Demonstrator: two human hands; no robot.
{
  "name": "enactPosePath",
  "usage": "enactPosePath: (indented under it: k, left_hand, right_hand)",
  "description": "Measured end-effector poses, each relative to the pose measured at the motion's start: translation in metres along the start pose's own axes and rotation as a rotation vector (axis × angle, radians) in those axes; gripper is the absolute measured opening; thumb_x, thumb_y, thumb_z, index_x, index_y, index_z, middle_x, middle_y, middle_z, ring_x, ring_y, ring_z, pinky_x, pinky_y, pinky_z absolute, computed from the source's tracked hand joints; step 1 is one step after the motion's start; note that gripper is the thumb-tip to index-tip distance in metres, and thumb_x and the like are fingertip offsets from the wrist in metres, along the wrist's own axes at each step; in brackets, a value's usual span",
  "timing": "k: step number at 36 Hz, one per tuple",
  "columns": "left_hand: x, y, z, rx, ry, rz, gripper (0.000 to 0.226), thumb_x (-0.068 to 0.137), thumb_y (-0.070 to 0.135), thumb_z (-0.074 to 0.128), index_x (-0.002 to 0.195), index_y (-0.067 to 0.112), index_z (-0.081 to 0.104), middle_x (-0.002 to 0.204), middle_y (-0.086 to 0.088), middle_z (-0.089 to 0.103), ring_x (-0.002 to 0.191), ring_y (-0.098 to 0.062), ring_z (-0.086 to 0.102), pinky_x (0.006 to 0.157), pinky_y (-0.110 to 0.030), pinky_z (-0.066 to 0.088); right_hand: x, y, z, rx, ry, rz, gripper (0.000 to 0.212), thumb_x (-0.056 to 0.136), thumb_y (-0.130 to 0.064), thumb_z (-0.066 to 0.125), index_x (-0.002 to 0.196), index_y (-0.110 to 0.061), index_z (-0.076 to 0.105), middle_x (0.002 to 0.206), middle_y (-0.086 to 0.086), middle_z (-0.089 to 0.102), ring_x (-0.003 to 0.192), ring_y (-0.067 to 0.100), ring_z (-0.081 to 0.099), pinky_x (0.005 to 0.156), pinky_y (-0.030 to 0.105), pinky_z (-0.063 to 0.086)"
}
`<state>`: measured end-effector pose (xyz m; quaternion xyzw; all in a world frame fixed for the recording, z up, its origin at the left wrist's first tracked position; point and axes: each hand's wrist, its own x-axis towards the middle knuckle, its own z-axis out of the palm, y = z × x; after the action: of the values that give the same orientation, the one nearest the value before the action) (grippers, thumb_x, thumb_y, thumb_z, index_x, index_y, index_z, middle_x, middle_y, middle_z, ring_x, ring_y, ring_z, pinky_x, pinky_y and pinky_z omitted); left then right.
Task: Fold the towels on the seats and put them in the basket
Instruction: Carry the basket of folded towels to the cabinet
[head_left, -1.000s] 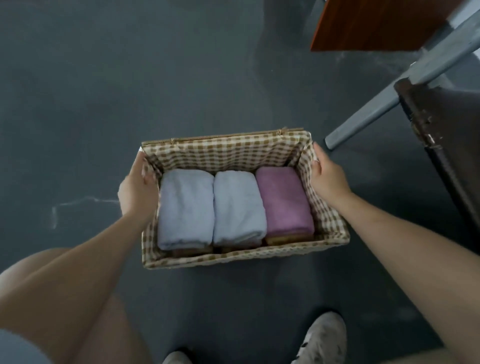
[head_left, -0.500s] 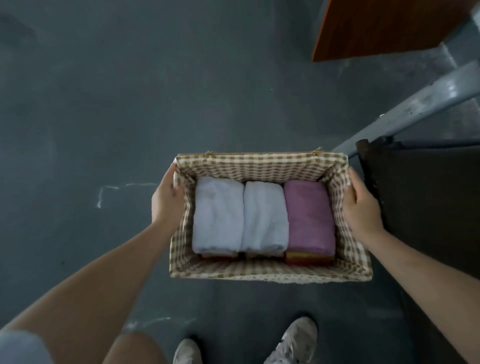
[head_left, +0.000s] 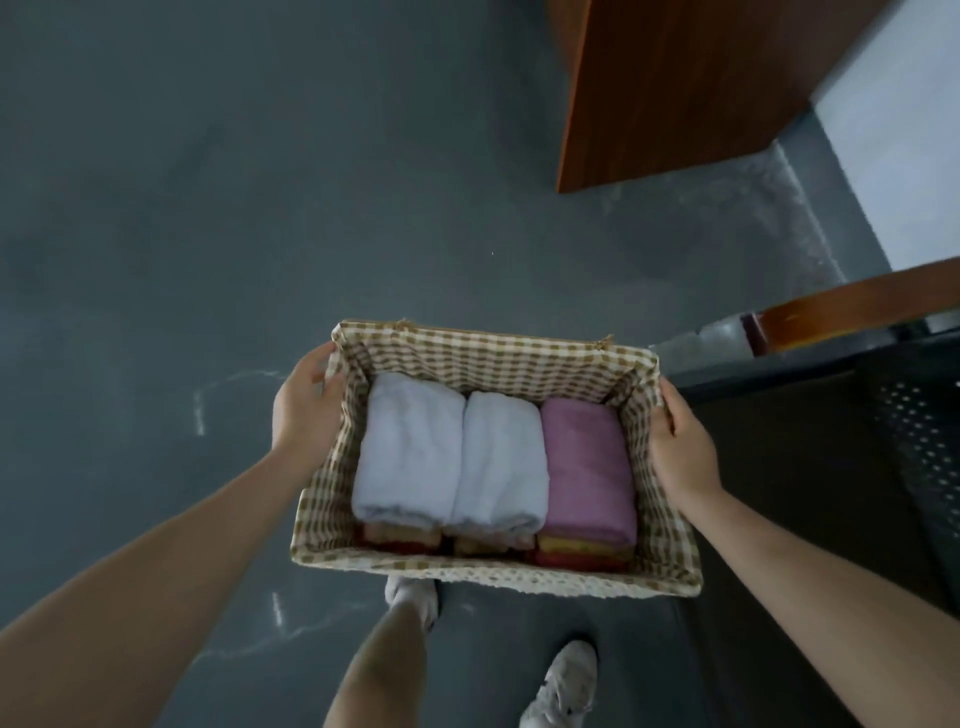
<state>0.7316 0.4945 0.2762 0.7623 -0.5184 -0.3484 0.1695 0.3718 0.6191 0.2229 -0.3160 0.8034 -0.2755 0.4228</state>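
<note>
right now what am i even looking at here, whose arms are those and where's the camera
The camera sits on a person's head and looks down, so the arms are that person's own. There is no machine. The left hand grips one short side of a basket lined with checked cloth, and the right hand grips the other side, holding it above the dark floor. Inside lie three folded towels side by side: two white towels and a purple towel, with more coloured cloth beneath. The person's shoes show below.

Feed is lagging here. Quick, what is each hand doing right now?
Left hand: grips the left end of the basket.
Right hand: grips the basket's right end, fingers curled on the rim.
</note>
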Motion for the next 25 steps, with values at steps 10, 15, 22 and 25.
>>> enactPosePath:
  k: [10, 15, 22, 25]
  left_hand:
    - [0.184, 0.087, -0.017, 0.147, -0.14, 0.152, 0.041, 0.102, 0.027, 0.04, 0.143, 0.031, 0.043, 0.119, 0.004, 0.063, 0.083, -0.008, 0.057, 0.072, -0.026, 0.043]
    - [0.244, 0.171, -0.004, 0.199, -0.18, 0.281, 0.043, 0.103, 0.022, 0.038, 0.145, 0.03, 0.042, 0.131, 0.007, 0.058, 0.095, -0.012, 0.06, 0.083, -0.023, 0.039]
    - [0.303, 0.289, 0.075, 0.225, -0.327, 0.451, 0.043, 0.103, 0.024, 0.04, 0.145, 0.032, 0.042, 0.142, 0.005, 0.051, 0.124, -0.016, 0.052, 0.091, -0.019, 0.036]
    - [0.311, 0.337, 0.123, 0.238, -0.4, 0.485, 0.043, 0.103, 0.027, 0.041, 0.145, 0.033, 0.042, 0.143, 0.005, 0.05, 0.127, -0.016, 0.05, 0.093, -0.018, 0.034]
  right_hand:
    - [0.094, -0.107, 0.043, 0.049, 0.152, 0.127, 0.045, 0.105, -0.029, 0.033, 0.15, -0.027, 0.034, 0.149, -0.003, 0.043, 0.137, 0.017, 0.039, 0.104, 0.022, 0.027]
    - [0.142, -0.148, 0.033, 0.06, 0.264, 0.195, 0.044, 0.106, -0.031, 0.029, 0.149, -0.033, 0.032, 0.144, -0.003, 0.05, 0.131, 0.021, 0.046, 0.1, 0.026, 0.033]
    - [0.208, -0.157, -0.028, 0.048, 0.438, 0.349, 0.046, 0.105, -0.028, 0.029, 0.15, -0.034, 0.03, 0.141, 0.003, 0.053, 0.128, 0.03, 0.049, 0.105, 0.038, 0.038]
    - [0.233, -0.146, -0.062, 0.024, 0.494, 0.43, 0.047, 0.105, -0.028, 0.027, 0.151, -0.035, 0.027, 0.138, 0.006, 0.055, 0.125, 0.033, 0.052, 0.102, 0.042, 0.04]
